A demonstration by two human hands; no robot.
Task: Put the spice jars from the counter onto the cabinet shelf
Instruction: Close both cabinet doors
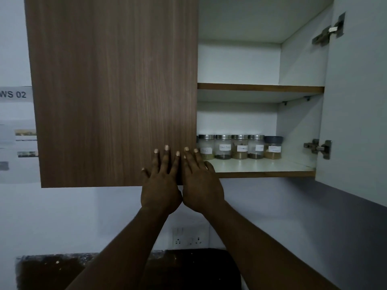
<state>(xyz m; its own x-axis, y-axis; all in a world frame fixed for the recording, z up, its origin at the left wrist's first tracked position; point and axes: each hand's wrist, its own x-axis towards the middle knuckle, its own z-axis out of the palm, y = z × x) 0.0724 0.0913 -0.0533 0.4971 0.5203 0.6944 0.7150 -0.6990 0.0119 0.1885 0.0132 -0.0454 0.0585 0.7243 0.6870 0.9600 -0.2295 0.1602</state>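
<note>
Nearest, at the bottom of the view, a dark tabletop [52,273] is seen. No jar is visible on the part of it that shows, and much of it is covered by the two forearms. A wall socket [189,236] is set just above it.

Higher up, the left hand [161,185] and the right hand [201,185] are laid side by side, thumbs touching. The fingers are straight and spread, and nothing is held. Both are pressed flat on the lower right corner of the brown left door [113,91]. The right hand reaches over that door's edge towards the front of the lower shelf [261,167].

Beyond, the spice jars [239,146] are stood upright in a close row at the back of the lower shelf. Five can be counted, and more may be hidden behind the door. The upper shelf [259,87] carries nothing visible. The right door [356,101] is swung wide open.

The placing is judged done, or nearly so, and the step in hand is taken to be the shutting of the cabinet. Whether the left door is fully shut cannot be told. Next, the right door would have to be reached and swung closed.
</note>
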